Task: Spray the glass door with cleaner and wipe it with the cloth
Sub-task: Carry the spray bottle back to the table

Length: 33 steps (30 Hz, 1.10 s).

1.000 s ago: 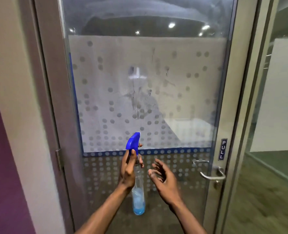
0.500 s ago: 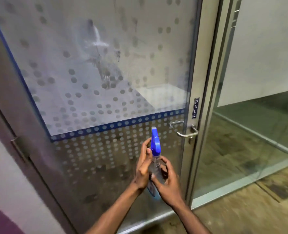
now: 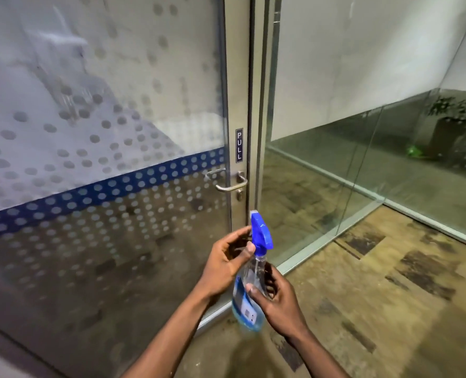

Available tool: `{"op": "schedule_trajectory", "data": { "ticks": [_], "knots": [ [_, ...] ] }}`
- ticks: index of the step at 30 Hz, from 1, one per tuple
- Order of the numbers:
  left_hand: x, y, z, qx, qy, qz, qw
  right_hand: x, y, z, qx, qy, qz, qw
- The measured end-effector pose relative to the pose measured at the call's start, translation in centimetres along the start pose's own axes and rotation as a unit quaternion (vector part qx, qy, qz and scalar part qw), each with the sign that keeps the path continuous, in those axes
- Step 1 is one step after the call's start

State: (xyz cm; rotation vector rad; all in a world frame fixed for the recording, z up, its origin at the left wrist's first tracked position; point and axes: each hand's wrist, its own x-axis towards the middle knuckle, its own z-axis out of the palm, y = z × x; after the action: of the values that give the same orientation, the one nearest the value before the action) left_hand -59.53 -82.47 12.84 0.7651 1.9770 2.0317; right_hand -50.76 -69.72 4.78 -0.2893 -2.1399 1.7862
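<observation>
The glass door [image 3: 98, 110] fills the left of the view, frosted with grey dots and a blue dotted band; wet streaks run down its upper left. A clear spray bottle [image 3: 249, 298] with a blue trigger head and blue liquid at its bottom is held upright in front of the door's right edge. My right hand [image 3: 274, 301] grips the bottle's body from the right. My left hand [image 3: 227, 261] is at the bottle's neck, its fingers curled beside the trigger. No cloth is in view.
A metal lever handle [image 3: 232, 184] and a "PULL" label [image 3: 239, 145] sit on the door's right frame. A fixed glass partition [image 3: 363, 159] stands to the right. Patterned brown carpet [image 3: 376, 296] covers the floor at lower right.
My view has swung right and down, so the door shifted left. My right hand, open and free a second ago, has closed on the bottle's body, and the bottle has moved right toward the door frame.
</observation>
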Motion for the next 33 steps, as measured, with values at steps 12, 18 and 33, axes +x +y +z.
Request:
{"op": "schedule_trajectory", "data": {
  "ticks": [12, 18, 33],
  "knots": [
    [-0.1, 0.7, 19.3, -0.043, -0.068, 0.009, 0.997, -5.0, 1.1, -16.5, -0.058, 0.118, -0.018, 0.991],
    [0.2, 0.8, 27.9, -0.146, -0.188, -0.026, 0.971, -8.2, 1.1, -25.5, -0.07, 0.142, -0.011, 0.987],
    [0.4, 2.9, 42.7, -0.211, -0.288, -0.047, 0.933, -13.1, 1.0, -37.7, -0.128, 0.262, 0.0, 0.956]
  ]
}}
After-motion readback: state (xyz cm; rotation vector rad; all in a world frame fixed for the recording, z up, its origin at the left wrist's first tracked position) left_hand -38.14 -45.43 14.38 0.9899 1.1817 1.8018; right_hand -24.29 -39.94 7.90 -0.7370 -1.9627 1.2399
